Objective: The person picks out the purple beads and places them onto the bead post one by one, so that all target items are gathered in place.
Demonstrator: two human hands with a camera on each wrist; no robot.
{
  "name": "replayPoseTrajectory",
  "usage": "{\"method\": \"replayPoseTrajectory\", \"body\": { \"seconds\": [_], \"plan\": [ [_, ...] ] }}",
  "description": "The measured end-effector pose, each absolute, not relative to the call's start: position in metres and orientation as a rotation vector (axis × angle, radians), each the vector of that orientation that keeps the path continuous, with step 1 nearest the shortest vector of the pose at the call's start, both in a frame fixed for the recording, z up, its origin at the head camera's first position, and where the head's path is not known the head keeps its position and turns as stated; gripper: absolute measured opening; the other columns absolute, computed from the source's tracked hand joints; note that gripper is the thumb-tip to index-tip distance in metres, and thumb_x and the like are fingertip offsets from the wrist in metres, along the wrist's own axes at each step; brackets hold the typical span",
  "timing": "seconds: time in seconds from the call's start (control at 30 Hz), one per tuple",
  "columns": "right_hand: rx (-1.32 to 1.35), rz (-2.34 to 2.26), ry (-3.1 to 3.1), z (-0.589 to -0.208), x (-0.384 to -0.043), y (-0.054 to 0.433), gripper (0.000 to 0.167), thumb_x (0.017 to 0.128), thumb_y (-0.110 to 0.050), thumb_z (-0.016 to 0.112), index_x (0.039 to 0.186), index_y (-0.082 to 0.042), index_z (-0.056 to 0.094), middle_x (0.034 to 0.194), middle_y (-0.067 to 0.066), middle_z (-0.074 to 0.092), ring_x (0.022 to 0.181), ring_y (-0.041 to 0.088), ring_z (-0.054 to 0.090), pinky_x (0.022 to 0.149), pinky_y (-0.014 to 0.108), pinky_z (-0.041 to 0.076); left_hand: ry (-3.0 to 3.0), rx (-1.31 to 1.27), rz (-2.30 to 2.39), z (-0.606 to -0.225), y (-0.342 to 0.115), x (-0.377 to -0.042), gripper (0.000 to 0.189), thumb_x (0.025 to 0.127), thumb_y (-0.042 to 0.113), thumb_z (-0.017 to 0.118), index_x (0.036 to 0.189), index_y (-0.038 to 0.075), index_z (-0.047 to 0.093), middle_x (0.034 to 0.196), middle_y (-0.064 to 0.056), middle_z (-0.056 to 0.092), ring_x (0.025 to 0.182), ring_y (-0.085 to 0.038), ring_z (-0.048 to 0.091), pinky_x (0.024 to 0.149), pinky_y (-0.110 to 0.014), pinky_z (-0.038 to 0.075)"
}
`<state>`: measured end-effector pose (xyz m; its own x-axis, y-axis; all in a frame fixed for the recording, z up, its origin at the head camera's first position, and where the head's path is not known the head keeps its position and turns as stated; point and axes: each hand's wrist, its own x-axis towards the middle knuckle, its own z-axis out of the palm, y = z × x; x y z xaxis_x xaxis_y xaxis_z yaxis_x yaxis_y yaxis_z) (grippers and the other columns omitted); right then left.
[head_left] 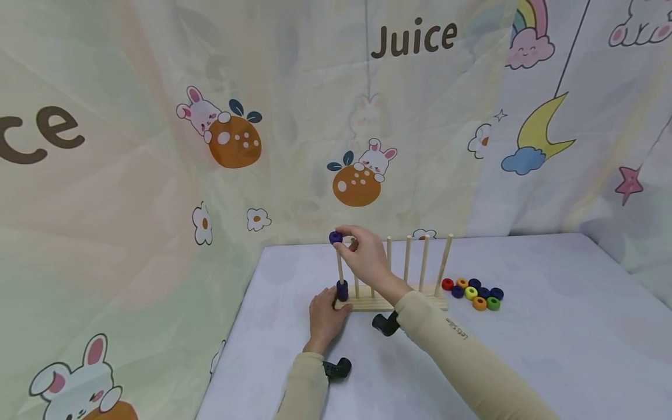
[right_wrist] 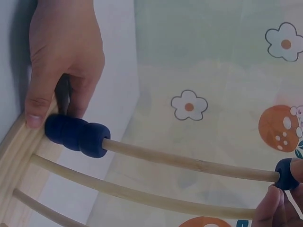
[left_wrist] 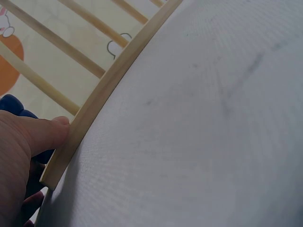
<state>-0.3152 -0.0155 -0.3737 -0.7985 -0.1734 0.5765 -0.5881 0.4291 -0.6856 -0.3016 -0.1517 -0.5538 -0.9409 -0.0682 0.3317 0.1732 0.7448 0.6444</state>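
Observation:
A wooden peg rack with a row of upright dowels stands on the table. My left hand grips the base's left end, its thumb on the front edge. Dark blue beads sit stacked at the foot of the leftmost dowel, beside that hand. My right hand pinches another dark blue bead between thumb and fingers. This bead is at the tip of the same dowel, and the right wrist view shows the dowel's end meeting its hole. The right hand and forearm hide parts of some other dowels.
Several loose beads, among them a red bead, a yellow bead and a green bead, lie right of the rack. A white cloth covers the table. A printed curtain hangs behind it.

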Motion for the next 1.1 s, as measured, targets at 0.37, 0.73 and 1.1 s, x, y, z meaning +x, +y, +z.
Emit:
{"method": "replayPoseTrajectory", "body": {
  "seconds": [0.37,0.73,1.1],
  "plan": [
    [0.602,1.324,-2.312,-0.375,-0.315,-0.016,0.031,0.09,-0.014,0.071,0.121,-0.012,0.067,0.11,0.001,0.068,0.066,0.011,0.055,0.056,0.024,0.048,-2.616,-0.079,-1.011,-0.553,-0.151,-0.3,0.058,0.083,0.028,0.076,0.132,0.002,0.06,0.13,-0.013,0.063,0.129,-0.034,0.05,0.112,-0.052,0.028],
    [0.569,1.317,-2.353,-0.38,-0.317,-0.018,0.031,0.089,-0.015,0.072,0.12,-0.011,0.067,0.108,0.0,0.07,0.065,0.012,0.053,0.055,0.024,0.045,-2.607,-0.093,-1.021,-0.554,-0.152,-0.301,0.055,0.083,0.028,0.076,0.131,0.006,0.061,0.128,-0.011,0.064,0.129,-0.034,0.05,0.112,-0.054,0.028],
    [0.568,1.29,-2.383,-0.386,-0.319,-0.016,0.029,0.09,-0.018,0.072,0.118,-0.011,0.068,0.103,-0.002,0.069,0.063,0.012,0.051,0.052,0.024,0.043,-2.623,-0.07,-1.011,-0.553,-0.152,-0.301,0.057,0.082,0.028,0.076,0.132,0.004,0.06,0.129,-0.012,0.064,0.13,-0.034,0.049,0.112,-0.053,0.028]
  ]
}}
